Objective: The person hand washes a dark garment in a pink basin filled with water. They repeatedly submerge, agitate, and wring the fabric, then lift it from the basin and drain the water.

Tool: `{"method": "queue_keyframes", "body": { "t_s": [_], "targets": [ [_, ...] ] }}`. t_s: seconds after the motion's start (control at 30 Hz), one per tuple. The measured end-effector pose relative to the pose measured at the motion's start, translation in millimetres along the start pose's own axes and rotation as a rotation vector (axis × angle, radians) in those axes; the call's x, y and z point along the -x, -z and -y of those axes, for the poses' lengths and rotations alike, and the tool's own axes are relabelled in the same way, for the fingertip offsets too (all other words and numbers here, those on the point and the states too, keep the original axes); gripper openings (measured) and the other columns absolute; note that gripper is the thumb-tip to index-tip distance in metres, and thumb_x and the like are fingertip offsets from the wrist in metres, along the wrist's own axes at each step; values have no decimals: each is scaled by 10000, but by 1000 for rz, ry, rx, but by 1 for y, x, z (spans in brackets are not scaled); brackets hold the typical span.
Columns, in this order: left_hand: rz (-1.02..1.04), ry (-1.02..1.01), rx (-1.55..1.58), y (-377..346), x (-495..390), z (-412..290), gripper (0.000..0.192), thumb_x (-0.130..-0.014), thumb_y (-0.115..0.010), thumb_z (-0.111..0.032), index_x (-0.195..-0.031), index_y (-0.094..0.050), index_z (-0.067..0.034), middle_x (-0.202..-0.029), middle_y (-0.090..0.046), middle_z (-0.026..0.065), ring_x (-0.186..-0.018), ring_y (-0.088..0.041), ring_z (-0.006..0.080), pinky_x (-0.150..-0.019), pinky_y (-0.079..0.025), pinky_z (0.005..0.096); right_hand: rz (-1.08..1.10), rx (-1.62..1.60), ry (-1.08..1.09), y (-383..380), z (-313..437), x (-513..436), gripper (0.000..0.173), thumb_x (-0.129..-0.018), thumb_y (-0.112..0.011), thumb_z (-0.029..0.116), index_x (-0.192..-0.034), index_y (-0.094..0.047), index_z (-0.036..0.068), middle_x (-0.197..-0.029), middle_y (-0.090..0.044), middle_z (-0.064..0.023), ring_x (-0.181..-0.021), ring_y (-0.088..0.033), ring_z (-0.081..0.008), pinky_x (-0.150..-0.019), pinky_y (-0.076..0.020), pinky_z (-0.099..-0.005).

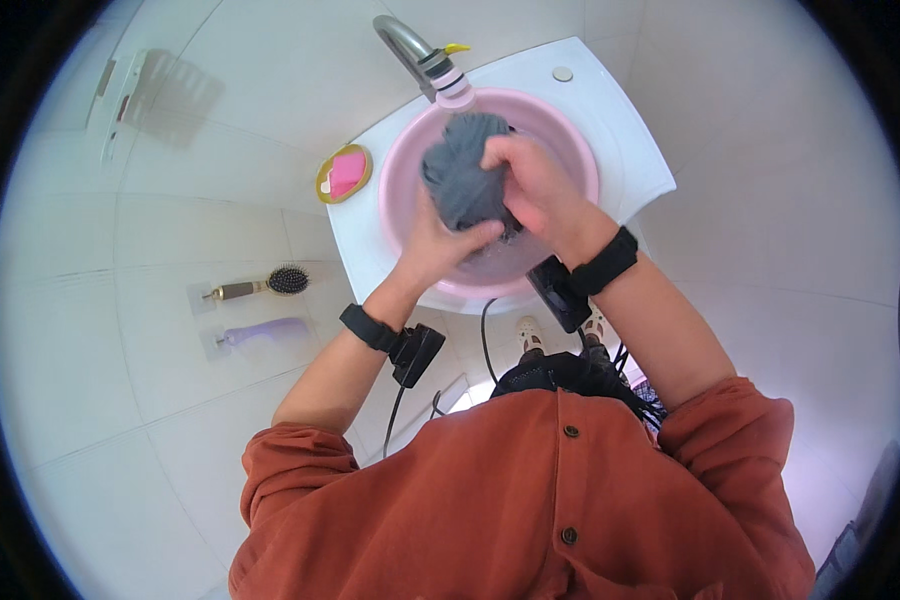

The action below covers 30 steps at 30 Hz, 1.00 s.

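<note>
Both my hands grip a bunched grey cloth (465,172), which looks wet and is slightly blurred. My left hand (441,244) holds it from below and the left, thumb pointing right. On its right side, my right hand (534,180) clasps the cloth with thumb bent over it. The bundle hangs above a pink plastic basin (586,161) with water in the bottom. Just above the cloth is the pink nozzle (455,91) of a curved metal faucet (405,46); whether water runs from it, I cannot tell.
The basin rests in a white washbasin (637,161). At its left edge sits a yellow oval soap dish (321,180) with pink soap (347,171). A hairbrush (270,283) and a purple comb (266,331) hang on the tiled wall. Black devices (418,356) with cables are strapped to both wrists.
</note>
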<state>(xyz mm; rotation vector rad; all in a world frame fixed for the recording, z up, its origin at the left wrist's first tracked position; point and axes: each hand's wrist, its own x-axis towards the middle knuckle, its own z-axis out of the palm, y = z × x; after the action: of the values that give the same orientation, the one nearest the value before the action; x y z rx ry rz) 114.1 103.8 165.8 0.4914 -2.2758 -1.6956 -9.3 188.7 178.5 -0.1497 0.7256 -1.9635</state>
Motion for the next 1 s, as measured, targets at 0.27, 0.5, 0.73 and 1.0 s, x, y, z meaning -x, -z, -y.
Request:
{"method": "queue_keyframes", "body": {
  "t_s": [0.27, 0.5, 0.73, 1.0],
  "targets": [
    [-443, -175, -114, 46, -15, -80, 530, -593, -715, -84, -1074, -525, 34, -952, -617, 105, -878, -586, 185, -815, -459, 304, 453, 67, 159, -84, 55, 8, 179, -809, -529, 82, -948, -581, -18, -983, -604, -96, -905, -573, -192, -859, -444, -328],
    [-483, -470, -285, 72, -27, -111, 497, -586, -640, -8, -1077, -565, 22, -987, -608, 93, -891, -575, 173, -822, -439, 279, 493, 88, -51, -79, 107, 32, 329, -756, -578, 106, -1054, -475, 14, -1008, -540, -86, -965, -512, -171, -909, -381, -328],
    [-237, -363, -477, 73, -33, -44, 616, -578, -622, -68, -1189, -552, -107, -1031, -548, 152, -1004, -530, 296, -901, -412, 350, 279, 302, -117, -19, 77, 21, 482, -935, -405, 331, -1251, -416, -33, -1255, -480, -170, -1157, -476, -279, -998, -380, -444],
    [72, 433, -163, 54, -29, 63, 534, -669, -708, -134, -1150, -542, 27, -1050, -615, 132, -921, -607, 228, -851, -458, 323, -252, 327, -347, 49, 26, 40, 279, -866, -568, 231, -1045, -557, 17, -933, -611, -82, -878, -604, -185, -817, -516, -339]
  ]
}}
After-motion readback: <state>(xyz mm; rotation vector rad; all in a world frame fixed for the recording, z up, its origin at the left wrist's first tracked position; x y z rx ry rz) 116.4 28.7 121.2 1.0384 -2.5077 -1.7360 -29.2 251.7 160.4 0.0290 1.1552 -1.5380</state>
